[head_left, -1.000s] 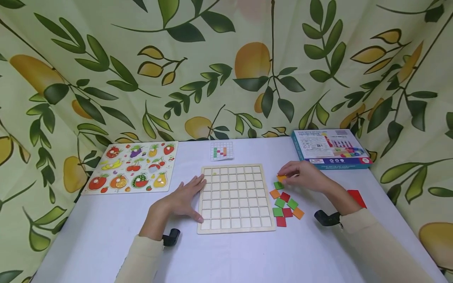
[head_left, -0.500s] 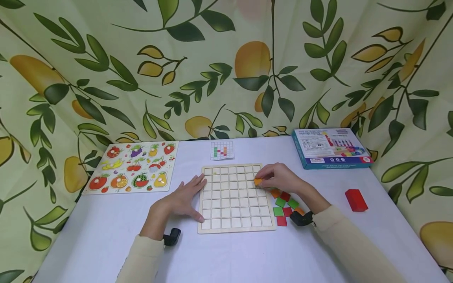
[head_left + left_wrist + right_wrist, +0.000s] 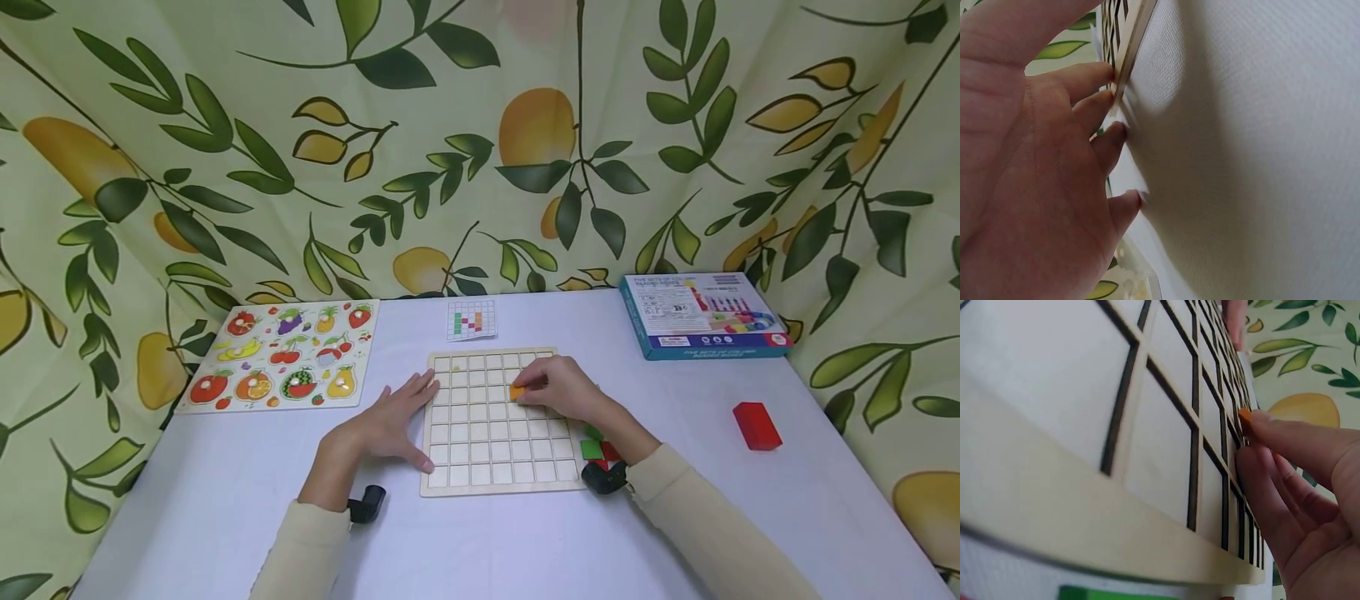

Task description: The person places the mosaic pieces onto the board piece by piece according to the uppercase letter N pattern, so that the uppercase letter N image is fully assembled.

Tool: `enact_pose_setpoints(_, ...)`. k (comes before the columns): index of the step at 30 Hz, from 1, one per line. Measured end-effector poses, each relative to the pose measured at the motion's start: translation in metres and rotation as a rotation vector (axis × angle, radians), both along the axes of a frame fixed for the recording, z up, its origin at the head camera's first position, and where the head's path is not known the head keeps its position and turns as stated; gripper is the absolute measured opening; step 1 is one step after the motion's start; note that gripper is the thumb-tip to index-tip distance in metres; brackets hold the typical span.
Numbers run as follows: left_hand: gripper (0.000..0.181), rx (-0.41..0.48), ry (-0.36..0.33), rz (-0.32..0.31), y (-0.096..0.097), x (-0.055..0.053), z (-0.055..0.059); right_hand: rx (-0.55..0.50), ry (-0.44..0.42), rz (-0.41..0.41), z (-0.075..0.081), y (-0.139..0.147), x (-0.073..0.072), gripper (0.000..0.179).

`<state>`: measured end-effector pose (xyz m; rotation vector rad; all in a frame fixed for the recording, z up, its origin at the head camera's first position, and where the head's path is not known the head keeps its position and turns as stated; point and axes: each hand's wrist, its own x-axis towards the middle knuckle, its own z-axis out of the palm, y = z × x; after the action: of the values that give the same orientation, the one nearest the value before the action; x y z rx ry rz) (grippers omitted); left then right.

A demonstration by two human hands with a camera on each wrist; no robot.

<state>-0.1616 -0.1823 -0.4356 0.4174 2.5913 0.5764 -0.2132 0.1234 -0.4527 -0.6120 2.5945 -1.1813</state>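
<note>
A pale wooden grid board (image 3: 480,433) lies in the middle of the white table, its cells bare. My right hand (image 3: 566,389) pinches an orange square tile (image 3: 517,392) over the board's upper right part; the right wrist view shows the tile (image 3: 1245,419) between thumb and finger, close to the grid. Along the board's left edge rests my left hand (image 3: 386,425), fingers spread, thumb and fingertips touching the frame. In the left wrist view its fingers (image 3: 1094,112) reach the board's edge. Green tiles (image 3: 591,450) and red ones lie right of the board, partly hidden by my right forearm.
A small card with a coloured grid pattern (image 3: 472,321) lies behind the board. At the back left is a fruit puzzle board (image 3: 281,358). A flat game box (image 3: 703,317) sits at the back right, with a red block (image 3: 757,426) in front of it.
My right hand has carried the orange tile leftward from the tile pile to over the board. The left hand has stayed at the board's left edge.
</note>
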Motion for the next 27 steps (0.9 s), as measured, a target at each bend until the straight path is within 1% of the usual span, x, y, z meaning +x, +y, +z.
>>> enact_pose_setpoints(9, 0.128, 0.008, 0.005, -0.001, 0.0003, -0.0008, -0.0008, 0.039, 0.045, -0.040, -0.0022, -0.0034, 0.0017, 0.018)
enact_pose_setpoints(14, 0.129, 0.014, 0.008, -0.001, 0.0006, -0.0015, -0.0014, 0.063, 0.100, -0.036, -0.0043, -0.0043, 0.0008, 0.019)
enact_pose_setpoints(16, 0.129, 0.013, 0.007, 0.001, 0.0013, -0.0017, -0.0009, 0.064, 0.109, -0.029, -0.0044, -0.0048, 0.0005, 0.019)
enact_pose_setpoints(27, 0.128, 0.014, 0.004, 0.011, 0.0026, 0.0006, 0.0012, 0.072, 0.074, 0.008, -0.0040, -0.0070, -0.0038, 0.018)
